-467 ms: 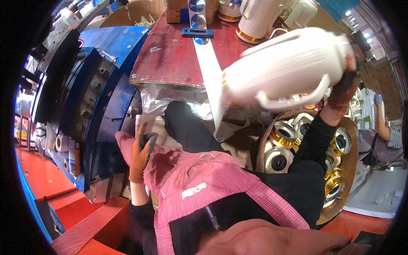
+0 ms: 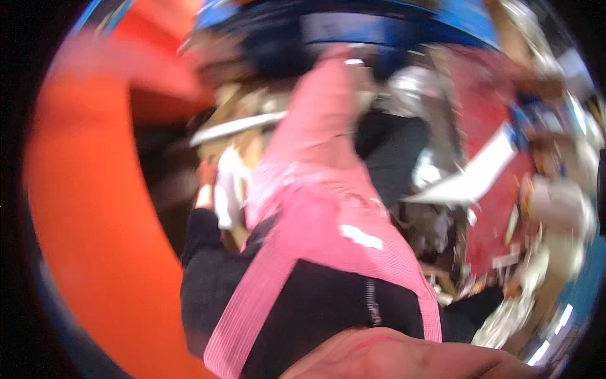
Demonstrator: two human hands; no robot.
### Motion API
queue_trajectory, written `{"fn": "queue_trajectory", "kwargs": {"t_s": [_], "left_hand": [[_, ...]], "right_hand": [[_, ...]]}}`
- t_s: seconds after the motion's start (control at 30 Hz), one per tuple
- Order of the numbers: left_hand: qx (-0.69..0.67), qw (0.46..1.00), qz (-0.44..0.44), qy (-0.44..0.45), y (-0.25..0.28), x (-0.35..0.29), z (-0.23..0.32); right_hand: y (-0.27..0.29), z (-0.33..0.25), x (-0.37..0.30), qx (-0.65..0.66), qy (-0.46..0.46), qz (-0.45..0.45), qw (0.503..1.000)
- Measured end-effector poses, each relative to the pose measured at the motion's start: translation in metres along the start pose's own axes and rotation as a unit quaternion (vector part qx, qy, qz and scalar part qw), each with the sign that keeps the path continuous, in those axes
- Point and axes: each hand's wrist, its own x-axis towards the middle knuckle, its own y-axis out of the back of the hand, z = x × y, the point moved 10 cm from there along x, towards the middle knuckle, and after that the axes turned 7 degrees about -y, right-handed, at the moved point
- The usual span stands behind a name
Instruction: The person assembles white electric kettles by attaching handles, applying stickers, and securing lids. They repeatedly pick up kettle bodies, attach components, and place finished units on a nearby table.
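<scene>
Everything is smeared by motion. My left hand [image 2: 206,175], in an orange-brown glove, reaches down at the left beside a long white thing [image 2: 230,189] whose kind I cannot make out. It is against that thing or very near it; a grip is not visible. Far to the right, past the black sleeve, a small blurred orange-brown patch appears to be my right hand [image 2: 511,291]. Its fingers cannot be made out, and no held jug shows there. A whitish jug [image 2: 558,205] is blurred by the right edge, on the red table [image 2: 499,221].
A white label strip [image 2: 470,179] hangs over the table's near edge. Blue machinery [image 2: 353,28] stands at the far side. An orange-red surface [image 2: 88,208] fills the left. A cardboard box [image 2: 249,142] lies below my left hand. Pink apron cloth [image 2: 322,189] covers my lap.
The view has swung left, shifting the table to the right. My left hand has gone from open above my lap to beside the white thing. My right hand no longer visibly holds the large white jug.
</scene>
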Motion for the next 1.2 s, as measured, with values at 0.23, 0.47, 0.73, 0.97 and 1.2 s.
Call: {"fn": "queue_trajectory", "kwargs": {"t_s": [0.23, 0.47, 0.73, 0.97, 1.2], "left_hand": [[0.268, 0.940, -0.169, 0.128, -0.060, -0.094, -0.150], [0.245, 0.956, -0.108, -0.119, -0.098, 0.011, -0.024], [-0.082, 0.983, -0.161, -0.043, -0.122, 0.072, -0.024], [-0.153, 0.973, -0.020, -0.172, -0.048, 0.014, 0.009], [-0.320, 0.833, -0.026, -0.450, 0.162, -0.033, 0.293]], "right_hand": [[0.015, 0.005, -0.046, -0.099, -0.038, -0.081, 0.991], [-0.008, -0.071, -0.095, 0.172, -0.078, -0.358, 0.915], [-0.080, -0.150, -0.130, 0.070, -0.066, -0.491, 0.866], [-0.113, -0.151, -0.151, -0.223, 0.064, -0.405, 0.885], [-0.139, -0.055, -0.154, -0.291, -0.069, -0.383, 0.874]]}}
